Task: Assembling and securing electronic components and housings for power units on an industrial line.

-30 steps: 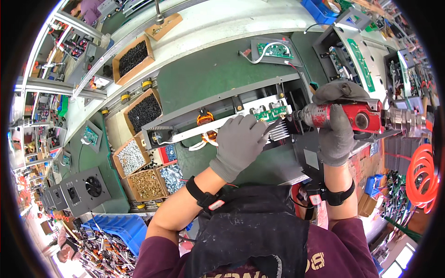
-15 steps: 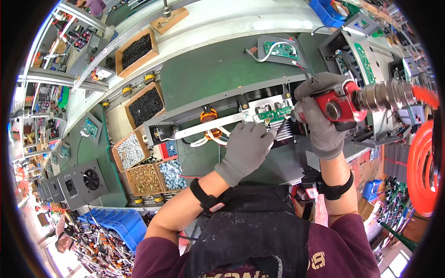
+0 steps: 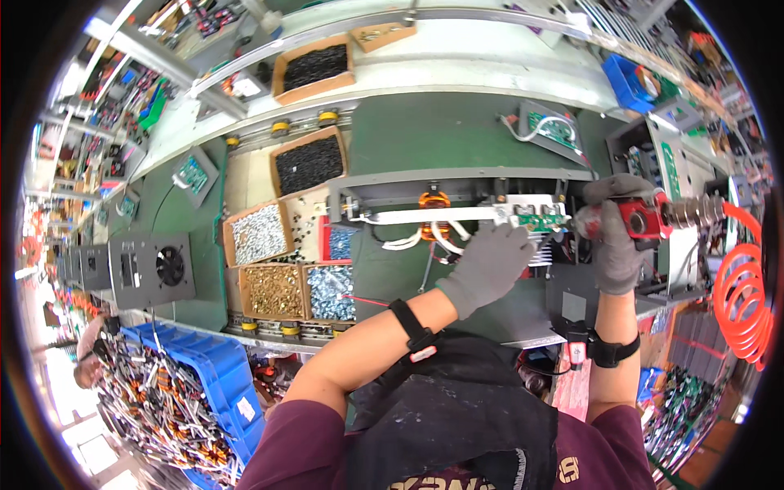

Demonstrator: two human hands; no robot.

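Note:
My gloved right hand [image 3: 618, 253] is wrapped round a red air screwdriver [image 3: 641, 219], whose nose points left along the work. A long grey metal chassis [image 3: 465, 175] lies across the green bench mat. Inside it are a small green circuit board [image 3: 539, 219], silver heat-sink fins [image 3: 541, 251] and an orange-wound coil [image 3: 434, 202] with thick white leads [image 3: 402, 244]. My gloved left hand [image 3: 487, 268] reaches to the near edge of the board, its fingers stretched forward and slightly apart. Its fingertips partly cover the board, and whether they touch it is unclear. The screwdriver's tip is hidden.
Open boxes of black screws [image 3: 310, 166], silver fasteners [image 3: 257, 233], brass fasteners [image 3: 282, 290] and bluish fasteners [image 3: 331, 291] stand left. A panel with a circuit board [image 3: 551, 131] lies beyond the chassis. A coiled red hose [image 3: 741, 306] hangs at right, and a blue bin [image 3: 224, 367] stands lower left.
The view has shifted, so the bench sits farther right in the picture. The chassis looks more level. Both hands stay at the board, the right still gripping the screwdriver.

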